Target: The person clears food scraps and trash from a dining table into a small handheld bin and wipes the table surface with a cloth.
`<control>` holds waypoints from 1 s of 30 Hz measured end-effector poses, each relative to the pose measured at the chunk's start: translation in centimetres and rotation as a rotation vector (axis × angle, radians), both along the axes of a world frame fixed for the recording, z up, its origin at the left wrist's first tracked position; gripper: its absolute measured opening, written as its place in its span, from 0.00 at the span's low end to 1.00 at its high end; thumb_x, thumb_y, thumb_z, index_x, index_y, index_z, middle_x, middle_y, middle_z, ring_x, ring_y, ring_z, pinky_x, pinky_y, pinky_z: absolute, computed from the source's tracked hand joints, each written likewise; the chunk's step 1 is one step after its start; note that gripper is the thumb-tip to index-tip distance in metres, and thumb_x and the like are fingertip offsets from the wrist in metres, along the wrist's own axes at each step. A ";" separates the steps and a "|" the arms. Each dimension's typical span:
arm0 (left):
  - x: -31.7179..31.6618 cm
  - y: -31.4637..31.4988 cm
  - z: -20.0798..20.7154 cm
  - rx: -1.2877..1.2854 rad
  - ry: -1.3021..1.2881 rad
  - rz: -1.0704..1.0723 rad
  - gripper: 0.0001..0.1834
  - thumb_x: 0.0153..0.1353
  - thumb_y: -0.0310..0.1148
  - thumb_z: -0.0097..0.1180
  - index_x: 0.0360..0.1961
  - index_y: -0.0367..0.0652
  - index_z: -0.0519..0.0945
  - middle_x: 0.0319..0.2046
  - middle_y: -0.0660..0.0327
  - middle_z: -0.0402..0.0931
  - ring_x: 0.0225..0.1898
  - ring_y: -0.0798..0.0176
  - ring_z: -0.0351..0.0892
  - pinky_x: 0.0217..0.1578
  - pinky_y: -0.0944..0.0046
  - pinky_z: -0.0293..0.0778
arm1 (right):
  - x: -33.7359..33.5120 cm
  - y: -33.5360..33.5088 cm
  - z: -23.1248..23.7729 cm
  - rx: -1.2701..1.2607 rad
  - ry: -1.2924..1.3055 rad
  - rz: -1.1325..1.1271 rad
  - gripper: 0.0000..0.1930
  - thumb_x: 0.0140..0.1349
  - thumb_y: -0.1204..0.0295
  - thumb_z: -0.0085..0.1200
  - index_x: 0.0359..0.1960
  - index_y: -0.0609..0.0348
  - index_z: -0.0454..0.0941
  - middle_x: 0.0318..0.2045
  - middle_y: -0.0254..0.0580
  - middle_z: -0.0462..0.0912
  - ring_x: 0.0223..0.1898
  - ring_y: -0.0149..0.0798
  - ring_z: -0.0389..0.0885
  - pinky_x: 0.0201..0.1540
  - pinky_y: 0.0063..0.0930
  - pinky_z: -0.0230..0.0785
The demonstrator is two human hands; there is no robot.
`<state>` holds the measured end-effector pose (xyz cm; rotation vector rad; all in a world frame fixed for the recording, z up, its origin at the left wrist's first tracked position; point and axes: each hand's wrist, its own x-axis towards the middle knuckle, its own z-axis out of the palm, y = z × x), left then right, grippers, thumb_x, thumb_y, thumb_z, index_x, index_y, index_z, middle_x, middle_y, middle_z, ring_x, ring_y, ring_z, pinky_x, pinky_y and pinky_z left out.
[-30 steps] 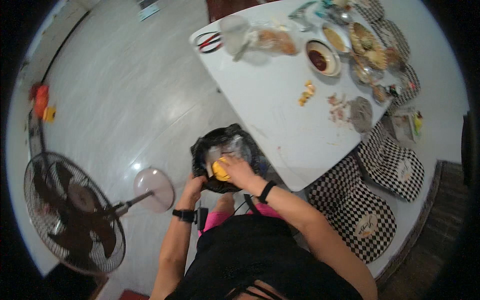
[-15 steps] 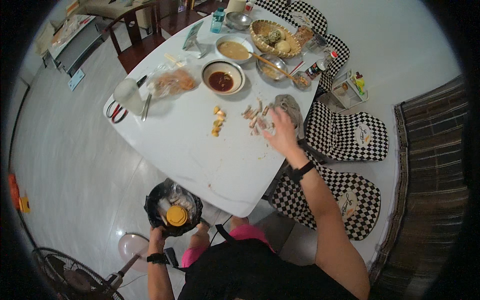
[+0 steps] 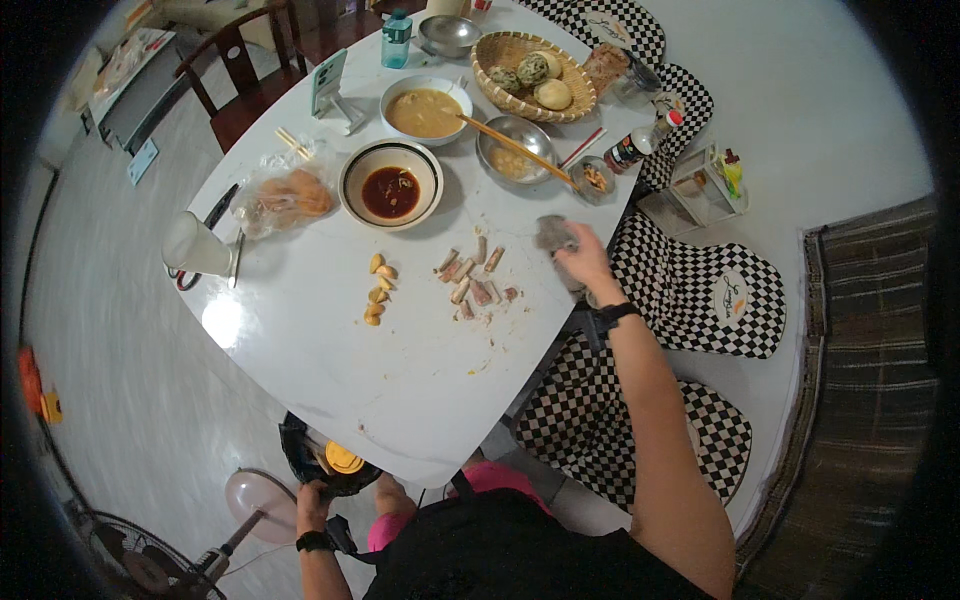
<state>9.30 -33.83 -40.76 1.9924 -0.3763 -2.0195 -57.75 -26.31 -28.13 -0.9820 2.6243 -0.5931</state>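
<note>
My right hand is closed round a grey cloth at the right edge of the white table. Left of the cloth lies a loose heap of bone pieces with small crumbs around it. Farther left sits a short row of yellowish pieces. Below the near table edge, my left hand grips the rim of a trash bin lined with a black bag. A yellow lid shows inside the bin, whose far part is tucked under the table edge.
Beyond the scraps stand a bowl of dark sauce, a soup bowl, a metal bowl with chopsticks, and a basket of buns. A phone on a stand is at the back left. Checkered chairs line the right; a fan stands lower left.
My right hand has gone from reaching over the bone pieces to grasping the cloth at the right. The bin in my left hand has shifted down and partly under the table edge.
</note>
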 end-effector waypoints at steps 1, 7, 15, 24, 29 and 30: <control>1.5 0.6 -1.0 -0.005 -0.016 0.022 0.08 0.47 0.16 0.44 0.30 0.34 0.68 0.29 0.57 0.69 0.29 0.57 0.73 0.31 0.60 0.75 | -1.0 -0.4 0.3 -0.085 0.042 -0.022 0.28 0.47 0.68 0.59 0.53 0.56 0.68 0.53 0.47 0.70 0.54 0.48 0.69 0.55 0.36 0.63; 0.5 1.3 -1.6 -0.047 -0.048 -0.009 0.09 0.44 0.17 0.47 0.31 0.35 0.69 0.28 0.57 0.68 0.29 0.57 0.72 0.31 0.59 0.74 | -7.1 0.7 -0.9 0.174 0.097 -0.136 0.31 0.50 0.68 0.58 0.59 0.49 0.65 0.60 0.42 0.62 0.58 0.48 0.63 0.57 0.39 0.62; -0.7 -0.3 0.2 -0.106 -0.001 -0.144 0.07 0.47 0.18 0.46 0.30 0.34 0.70 0.27 0.59 0.69 0.29 0.60 0.71 0.28 0.62 0.72 | 3.4 0.2 -1.4 0.218 0.232 0.097 0.33 0.49 0.69 0.60 0.60 0.40 0.64 0.62 0.35 0.59 0.58 0.49 0.61 0.58 0.40 0.62; -0.6 -1.1 1.4 -0.056 0.060 -0.093 0.18 0.46 0.17 0.46 0.41 0.38 0.68 0.32 0.58 0.71 0.32 0.57 0.74 0.31 0.58 0.75 | 17.9 1.2 -2.3 0.040 0.125 -0.090 0.32 0.47 0.71 0.58 0.58 0.48 0.66 0.60 0.40 0.61 0.60 0.50 0.56 0.59 0.44 0.59; -0.3 -0.5 1.1 -0.056 0.112 -0.102 0.17 0.45 0.17 0.47 0.40 0.36 0.69 0.32 0.57 0.72 0.31 0.56 0.75 0.30 0.61 0.76 | 26.1 1.4 -2.7 -0.072 0.112 -0.066 0.31 0.45 0.72 0.56 0.56 0.52 0.68 0.58 0.45 0.63 0.59 0.50 0.57 0.61 0.44 0.53; -0.7 -0.6 1.4 -0.049 0.100 -0.118 0.16 0.45 0.17 0.47 0.39 0.36 0.69 0.31 0.57 0.72 0.29 0.57 0.75 0.29 0.61 0.76 | 27.8 1.3 -2.7 -0.111 0.095 -0.041 0.31 0.44 0.73 0.56 0.56 0.54 0.68 0.58 0.46 0.63 0.60 0.51 0.58 0.61 0.43 0.53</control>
